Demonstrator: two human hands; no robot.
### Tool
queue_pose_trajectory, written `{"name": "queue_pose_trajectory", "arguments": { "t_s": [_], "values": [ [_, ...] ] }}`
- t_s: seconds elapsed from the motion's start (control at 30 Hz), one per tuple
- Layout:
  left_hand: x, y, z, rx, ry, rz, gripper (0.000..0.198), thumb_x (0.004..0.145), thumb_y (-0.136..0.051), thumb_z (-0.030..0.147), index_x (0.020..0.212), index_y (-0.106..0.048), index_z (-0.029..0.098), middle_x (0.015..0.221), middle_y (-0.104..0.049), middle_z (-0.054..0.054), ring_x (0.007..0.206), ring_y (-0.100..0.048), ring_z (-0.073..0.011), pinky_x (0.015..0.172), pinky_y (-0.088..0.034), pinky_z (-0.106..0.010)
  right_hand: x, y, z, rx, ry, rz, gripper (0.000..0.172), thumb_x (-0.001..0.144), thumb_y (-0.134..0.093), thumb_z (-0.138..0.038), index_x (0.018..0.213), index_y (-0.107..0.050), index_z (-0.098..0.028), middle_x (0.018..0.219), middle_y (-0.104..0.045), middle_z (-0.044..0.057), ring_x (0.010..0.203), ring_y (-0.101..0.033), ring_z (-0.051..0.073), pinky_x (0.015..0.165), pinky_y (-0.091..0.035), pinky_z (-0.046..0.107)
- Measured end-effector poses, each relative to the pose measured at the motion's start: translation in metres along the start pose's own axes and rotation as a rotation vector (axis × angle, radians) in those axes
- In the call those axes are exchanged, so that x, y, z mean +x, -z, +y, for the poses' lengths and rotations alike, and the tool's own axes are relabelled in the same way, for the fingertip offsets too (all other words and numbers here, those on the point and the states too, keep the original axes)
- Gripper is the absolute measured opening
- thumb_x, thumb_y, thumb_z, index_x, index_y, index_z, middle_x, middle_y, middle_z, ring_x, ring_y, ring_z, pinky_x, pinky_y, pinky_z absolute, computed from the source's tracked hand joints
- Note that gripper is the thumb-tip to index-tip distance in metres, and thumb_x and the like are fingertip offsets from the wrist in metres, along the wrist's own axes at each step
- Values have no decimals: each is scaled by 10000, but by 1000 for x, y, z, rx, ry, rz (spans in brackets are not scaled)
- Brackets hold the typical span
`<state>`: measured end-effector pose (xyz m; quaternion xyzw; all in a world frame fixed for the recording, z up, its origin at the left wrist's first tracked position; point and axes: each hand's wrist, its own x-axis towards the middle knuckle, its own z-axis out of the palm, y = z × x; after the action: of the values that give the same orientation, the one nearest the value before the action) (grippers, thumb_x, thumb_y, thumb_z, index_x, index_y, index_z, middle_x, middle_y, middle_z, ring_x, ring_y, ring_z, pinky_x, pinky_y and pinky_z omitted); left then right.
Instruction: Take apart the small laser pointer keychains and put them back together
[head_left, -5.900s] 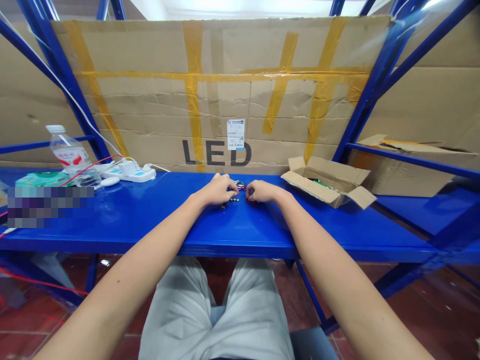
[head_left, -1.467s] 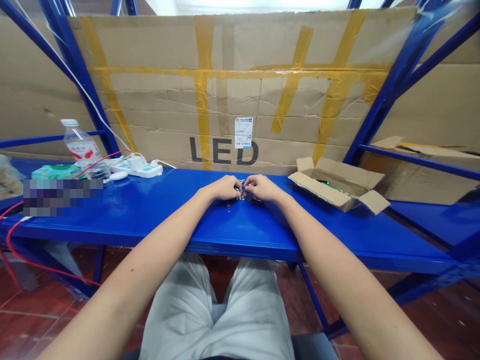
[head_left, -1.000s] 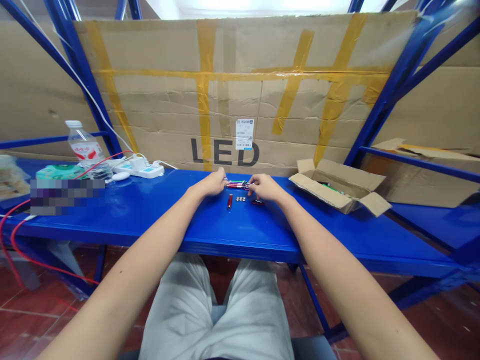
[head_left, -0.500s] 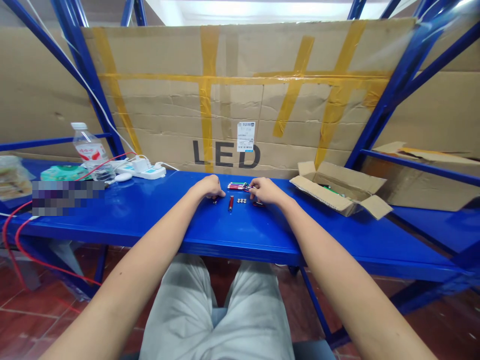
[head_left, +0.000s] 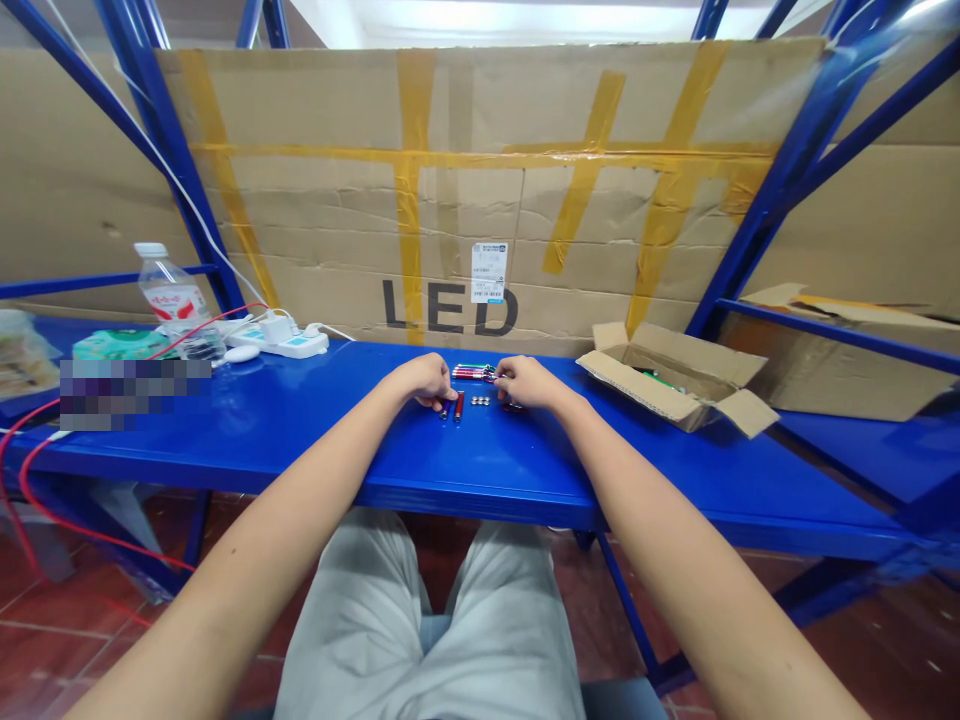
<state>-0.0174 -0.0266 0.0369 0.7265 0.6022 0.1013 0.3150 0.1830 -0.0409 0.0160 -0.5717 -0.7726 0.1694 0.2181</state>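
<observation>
Two hands at work, person seated, light grey trousers (head_left: 352, 610) nearest the camera. Both forearms run forward onto the blue shelf (head_left: 300, 430), with the hands close together at mid-shelf.

Left hand (head_left: 426, 379): palm down, fingers curled, fingertips on a small dark piece (head_left: 446, 408) that lies just beside the red cylinder (head_left: 459, 403). I cannot tell whether the piece is pinched or only touched. Half a second ago this hand sat a little further left, over a small piece well clear of the cylinder. One second ago it was up at the bundle of coloured sticks (head_left: 471, 372).

Right hand (head_left: 526, 382): fingers curled, thumb and forefinger at the right end of the bundle. It touches there, but whether it grips cannot be told. It has barely moved in the last second. A second and a half ago both hands met on one small part between them.

Between the hands, a short row of silver round pieces (head_left: 481, 401) lies on the shelf to the right of the red cylinder, in the same place as before. The bundle lies just behind them, crosswise.

Further right, an open carton (head_left: 675, 385) with its flaps spread and something green inside. Far left, a white power strip (head_left: 289, 342) and a water bottle (head_left: 171, 300) with a red label, its print too small to read.

At the back, a cardboard sheet (head_left: 315, 200) crossed with yellow tape reads "LED" in black capitals. A white sticker (head_left: 488, 271) beside the word carries a barcode, its text illegible.
</observation>
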Motion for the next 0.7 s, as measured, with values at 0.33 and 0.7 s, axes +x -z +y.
{"name": "queue_pose_trajectory", "arguments": {
  "t_s": [0.33, 0.7],
  "values": [
    [5, -3, -1, -16, -4, -48, 273, 750, -767, 276, 597, -588, 139, 502, -625, -43, 509, -603, -138, 563, -496, -256, -1, 0, 0, -13, 8, 14, 74, 875, -552, -145, 888, -624, -160, 770, -726, 62, 584, -603, 121, 524, -406, 205],
    [12, 3, -6, 7, -138, 247, 235, 777, -697, 333, 648, -594, 166, 551, -636, -39, 593, -608, -160, 600, -457, -265, -2, 1, -2, 40, 40, 37, 84, 897, -541, -173, 864, -618, -160, 769, -718, 51, 556, -597, 111, 517, -414, 204]
  ]
}}
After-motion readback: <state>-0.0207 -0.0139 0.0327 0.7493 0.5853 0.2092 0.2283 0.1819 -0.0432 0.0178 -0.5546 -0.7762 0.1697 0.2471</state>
